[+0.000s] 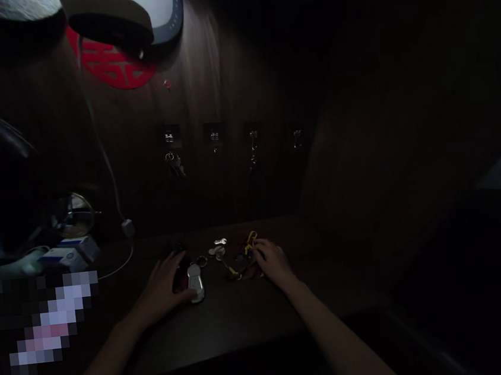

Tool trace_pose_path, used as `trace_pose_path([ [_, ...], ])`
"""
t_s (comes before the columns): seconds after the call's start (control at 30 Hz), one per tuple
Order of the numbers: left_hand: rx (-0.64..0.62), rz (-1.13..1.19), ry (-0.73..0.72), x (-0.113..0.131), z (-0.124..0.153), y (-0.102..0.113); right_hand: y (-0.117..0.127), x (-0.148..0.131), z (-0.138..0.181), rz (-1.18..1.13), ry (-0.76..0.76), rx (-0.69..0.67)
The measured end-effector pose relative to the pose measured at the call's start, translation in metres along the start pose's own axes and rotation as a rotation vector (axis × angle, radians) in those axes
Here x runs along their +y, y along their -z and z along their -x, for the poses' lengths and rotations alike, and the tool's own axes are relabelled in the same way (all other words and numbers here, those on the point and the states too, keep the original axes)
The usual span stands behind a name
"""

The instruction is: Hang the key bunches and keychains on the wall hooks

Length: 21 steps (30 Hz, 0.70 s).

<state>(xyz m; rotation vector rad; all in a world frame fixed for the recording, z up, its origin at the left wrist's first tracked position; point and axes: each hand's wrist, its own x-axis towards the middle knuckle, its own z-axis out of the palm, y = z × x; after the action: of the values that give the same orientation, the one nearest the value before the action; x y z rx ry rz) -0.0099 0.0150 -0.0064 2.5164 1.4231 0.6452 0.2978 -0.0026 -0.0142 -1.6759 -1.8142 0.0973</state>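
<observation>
Left hand [164,283] lies open against a silver key fob [195,283], long axis running near to far; my open right hand [272,260] touches tangled yellow cord [250,246].

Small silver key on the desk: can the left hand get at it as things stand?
Probably yes. The left hand is at the silver key fob; the small silver key lies just beyond. Only a metal ring and round tags lie between, low enough to reach over.
</observation>
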Motion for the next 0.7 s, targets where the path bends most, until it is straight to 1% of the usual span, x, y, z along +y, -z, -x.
trace_pose_path([
  [0.07, 0.019, 0.029, 0.006, -0.004, 0.002, 0.0, 0.0, 0.005, -0.001, 0.021, -0.055, 0.052],
  [0.1, 0.051, 0.057, 0.025, -0.006, 0.002, 0.0, 0.0, 0.008, -0.002, 0.037, -0.084, 0.077],
  [0.13, 0.106, 0.091, 0.066, -0.008, 0.003, 0.0, 0.001, 0.01, -0.002, 0.056, -0.111, 0.1],
  [0.2, 0.235, 0.154, 0.19, -0.015, 0.003, 0.001, 0.004, 0.012, -0.002, 0.084, -0.152, 0.152],
  [0.27, 0.318, 0.184, 0.303, -0.024, 0.004, 0.001, 0.007, 0.008, -0.002, 0.073, -0.136, 0.201],
  [0.33, 0.332, 0.183, 0.316, -0.031, 0.005, 0.002, 0.008, -0.005, -0.002, 0.009, -0.033, 0.208],
  [0.37, 0.327, 0.177, 0.291, -0.033, 0.005, 0.001, 0.008, -0.014, -0.001, -0.036, 0.05, 0.178],
  [0.4, 0.321, 0.169, 0.258, -0.034, 0.005, 0.001, 0.007, -0.025, 0.0, -0.082, 0.143, 0.12],
  [0.47, 0.295, 0.147, 0.189, -0.033, 0.005, -0.001, 0.002, -0.051, 0.002, -0.153, 0.34, -0.056],
  [0.53, 0.257, 0.106, 0.143, -0.03, 0.005, -0.002, -0.007, -0.077, 0.005, -0.163, 0.485, -0.227],
  [0.57, 0.242, 0.079, 0.129, -0.029, 0.004, -0.002, -0.012, -0.088, 0.006, -0.16, 0.546, -0.289],
  [0.63, 0.22, 0.026, 0.114, -0.025, 0.004, -0.001, -0.023, -0.103, 0.008, -0.137, 0.614, -0.356],
  [0.7, 0.217, -0.008, 0.132, -0.022, 0.005, 0.002, -0.031, -0.108, 0.007, -0.109, 0.605, -0.37],
])
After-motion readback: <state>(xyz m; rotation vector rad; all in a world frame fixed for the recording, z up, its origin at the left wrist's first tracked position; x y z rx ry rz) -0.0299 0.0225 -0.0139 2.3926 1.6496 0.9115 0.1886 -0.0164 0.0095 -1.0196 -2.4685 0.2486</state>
